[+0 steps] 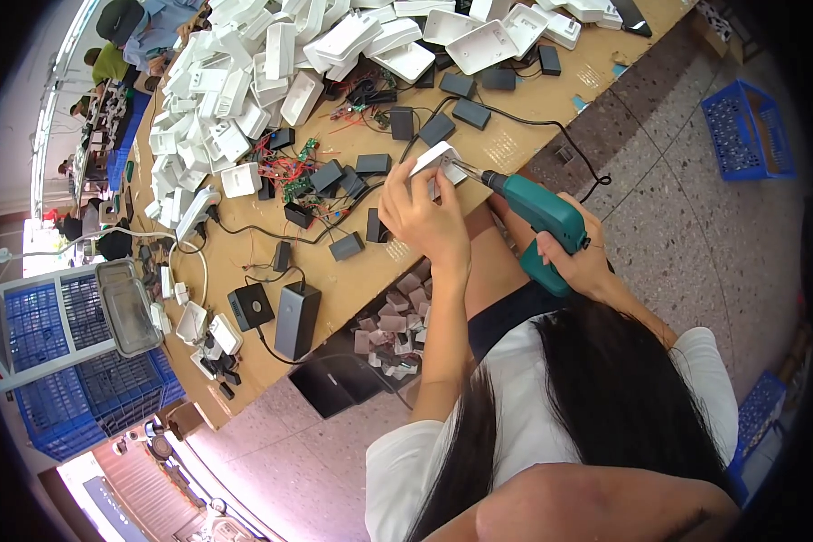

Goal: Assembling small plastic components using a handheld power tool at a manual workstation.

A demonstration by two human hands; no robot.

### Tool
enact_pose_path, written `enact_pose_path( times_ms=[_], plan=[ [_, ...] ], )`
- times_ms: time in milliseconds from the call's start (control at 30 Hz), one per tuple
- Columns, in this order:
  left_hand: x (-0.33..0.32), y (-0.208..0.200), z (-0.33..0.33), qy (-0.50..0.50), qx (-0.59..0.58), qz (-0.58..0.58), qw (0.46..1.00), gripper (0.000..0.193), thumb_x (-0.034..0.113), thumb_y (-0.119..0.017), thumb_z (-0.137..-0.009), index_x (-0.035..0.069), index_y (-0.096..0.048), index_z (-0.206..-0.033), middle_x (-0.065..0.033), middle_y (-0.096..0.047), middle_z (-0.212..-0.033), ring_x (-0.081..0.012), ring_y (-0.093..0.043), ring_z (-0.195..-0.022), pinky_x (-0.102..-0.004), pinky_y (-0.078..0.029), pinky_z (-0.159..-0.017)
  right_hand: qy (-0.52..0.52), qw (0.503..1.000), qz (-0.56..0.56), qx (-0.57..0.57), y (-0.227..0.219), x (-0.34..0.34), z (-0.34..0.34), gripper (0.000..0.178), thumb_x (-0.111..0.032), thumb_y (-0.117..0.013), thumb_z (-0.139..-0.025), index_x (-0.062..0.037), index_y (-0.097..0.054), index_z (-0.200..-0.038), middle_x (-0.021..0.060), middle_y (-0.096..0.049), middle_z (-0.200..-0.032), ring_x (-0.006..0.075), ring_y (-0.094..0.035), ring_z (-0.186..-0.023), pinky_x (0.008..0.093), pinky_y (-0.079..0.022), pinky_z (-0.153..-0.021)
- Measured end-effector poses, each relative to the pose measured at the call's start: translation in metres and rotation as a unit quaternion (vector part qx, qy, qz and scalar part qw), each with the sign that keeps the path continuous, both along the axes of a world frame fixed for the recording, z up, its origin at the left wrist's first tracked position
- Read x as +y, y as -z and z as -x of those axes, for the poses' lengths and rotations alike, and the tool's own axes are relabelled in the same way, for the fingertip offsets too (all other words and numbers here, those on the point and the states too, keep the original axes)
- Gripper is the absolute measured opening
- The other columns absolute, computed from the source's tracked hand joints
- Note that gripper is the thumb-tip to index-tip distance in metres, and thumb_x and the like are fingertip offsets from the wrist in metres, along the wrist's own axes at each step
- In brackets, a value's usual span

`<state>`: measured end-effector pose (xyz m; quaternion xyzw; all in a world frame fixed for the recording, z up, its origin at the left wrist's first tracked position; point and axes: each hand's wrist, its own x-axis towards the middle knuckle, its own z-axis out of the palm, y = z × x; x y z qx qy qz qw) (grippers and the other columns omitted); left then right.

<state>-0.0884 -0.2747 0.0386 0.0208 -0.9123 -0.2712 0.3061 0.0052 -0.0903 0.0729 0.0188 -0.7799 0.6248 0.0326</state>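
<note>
My left hand [429,221] grips a small white plastic housing [439,157] by the table's near edge, fingers wrapped round its side. My right hand [580,262] is closed on the handle of a green electric screwdriver [544,213]. The bit points left, and its tip meets the housing or stands very close to it; contact is too small to tell. Several black plastic boxes [438,129] lie on the table just beyond my left hand. Green circuit boards with red wires [298,173] sit farther left.
A big heap of white plastic housings [244,81] covers the far side of the cardboard-topped table [370,271]. Black cables [551,125] run across it. Below the near edge lie many small pale pieces [393,321]. Blue crates [748,131] stand on the floor. Other people [140,36] sit at the far left.
</note>
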Motion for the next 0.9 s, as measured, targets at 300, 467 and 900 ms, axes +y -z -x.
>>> enact_pose_path(
  times_ms=[300, 467, 900],
  plan=[
    [-0.014, 0.003, 0.008, -0.002, -0.005, 0.019, 1.0, 0.008, 0.011, -0.078, -0.079, 0.009, -0.075, -0.086, -0.001, -0.068, -0.113, -0.0264, -0.061, -0.107, -0.0403, -0.042, -0.098, -0.009, 1.0, 0.006, 0.01, 0.007, -0.02, 0.015, 0.018, -0.009, -0.065, -0.096, 0.0022, -0.058, -0.108, 0.0029, -0.058, -0.08, 0.0075, -0.058, -0.062, 0.0235, -0.047, -0.057],
    [-0.016, 0.004, 0.011, -0.001, -0.004, 0.011, 1.0, 0.008, 0.011, -0.078, -0.079, 0.009, -0.075, -0.086, -0.0017, -0.068, -0.112, -0.0266, -0.061, -0.106, -0.0399, -0.043, -0.096, -0.004, 1.0, 0.0, 0.014, 0.009, -0.024, 0.016, 0.018, -0.009, -0.065, -0.096, 0.0022, -0.059, -0.109, 0.0031, -0.059, -0.08, 0.0075, -0.058, -0.062, 0.0235, -0.048, -0.056],
    [-0.024, 0.002, 0.009, 0.011, -0.009, -0.008, 1.0, 0.01, 0.007, -0.078, -0.078, 0.006, -0.071, -0.085, -0.0052, -0.066, -0.11, -0.0281, -0.062, -0.106, -0.0428, -0.043, -0.097, 0.002, 1.0, 0.022, -0.019, 0.014, -0.03, 0.013, 0.021, -0.01, -0.067, -0.096, 0.0025, -0.059, -0.111, 0.0036, -0.061, -0.078, 0.0078, -0.058, -0.062, 0.0237, -0.048, -0.056]
  ],
)
